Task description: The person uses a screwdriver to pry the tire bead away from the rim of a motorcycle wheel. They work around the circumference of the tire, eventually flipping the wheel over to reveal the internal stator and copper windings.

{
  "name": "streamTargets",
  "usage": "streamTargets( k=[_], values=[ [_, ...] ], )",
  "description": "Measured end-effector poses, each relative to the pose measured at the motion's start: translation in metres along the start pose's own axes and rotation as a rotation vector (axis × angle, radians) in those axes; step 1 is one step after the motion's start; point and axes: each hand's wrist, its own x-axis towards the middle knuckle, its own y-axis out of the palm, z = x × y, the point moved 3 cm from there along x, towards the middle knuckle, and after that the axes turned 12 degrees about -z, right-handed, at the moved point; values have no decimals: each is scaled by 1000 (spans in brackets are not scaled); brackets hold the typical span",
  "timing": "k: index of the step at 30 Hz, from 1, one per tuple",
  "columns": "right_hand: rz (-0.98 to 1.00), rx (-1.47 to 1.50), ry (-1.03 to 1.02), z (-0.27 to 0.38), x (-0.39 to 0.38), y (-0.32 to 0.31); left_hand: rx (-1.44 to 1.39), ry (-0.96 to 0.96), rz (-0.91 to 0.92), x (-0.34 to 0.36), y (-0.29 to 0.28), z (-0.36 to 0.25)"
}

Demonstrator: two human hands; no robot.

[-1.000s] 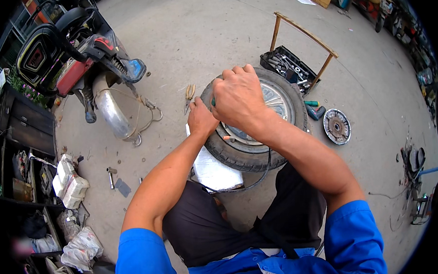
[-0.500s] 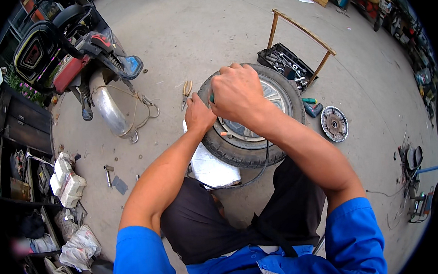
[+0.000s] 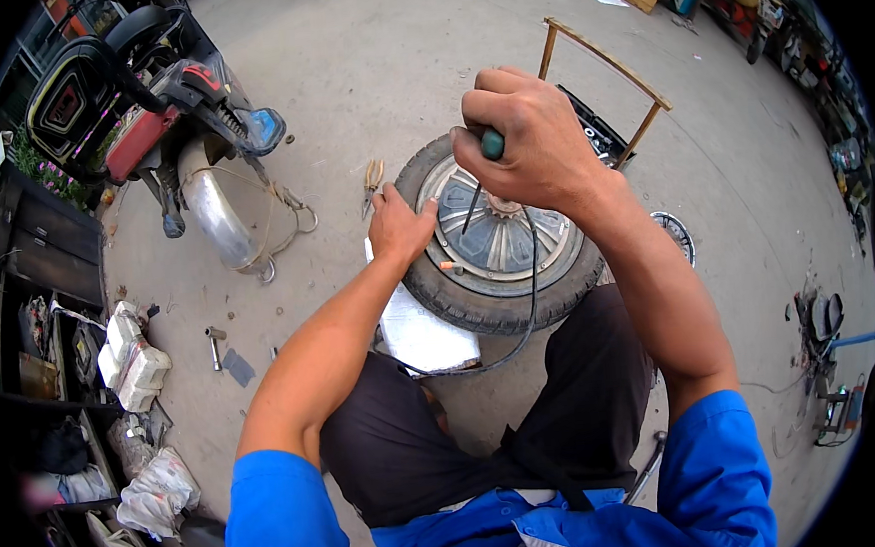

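A screwdriver (image 3: 493,145) with a green handle is gripped in my right hand (image 3: 539,137), above the wheel. Its dark shaft slants down to the left over the ribbed metal hub (image 3: 506,244), apparently touching nothing. My left hand (image 3: 403,227) grips the left side of the black tire (image 3: 490,315), with the thumb reaching toward the rim. Near the lower left of the rim is a small orange-tipped piece (image 3: 451,267). A black cable (image 3: 535,278) runs from the hub's middle and loops below the tire. Under the wheel's lower left lies a white block (image 3: 426,336).
Pliers (image 3: 373,181) lie left of the wheel. Behind my right hand stands a tool tray (image 3: 597,131) with a wooden handle (image 3: 605,58). My right forearm partly covers a round metal part (image 3: 678,234). A scooter (image 3: 147,111) stands at far left; a socket wrench (image 3: 216,347) lies nearer.
My right hand has moved right, away from the tire's left edge, lifting the screwdriver so its shaft now shows. The left hand stays at the tire, its thumb now farther out.
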Motion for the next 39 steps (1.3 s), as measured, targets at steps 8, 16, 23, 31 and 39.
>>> streamTargets(
  k=[8,16,23,31,39],
  values=[
    [-28,63,15,-9,-47,-25,-16,-2,-4,2,2,3],
    [-9,105,34,-8,-72,5,-7,3,-5,3,3,2],
    [12,50,34,-12,-73,10,-5,22,-7,4,4,3],
    [25,72,32,-14,-74,13,-6,19,-1,3,4,2],
    [38,136,-6,-16,-69,20,3,15,4,4,4,3]
  ],
)
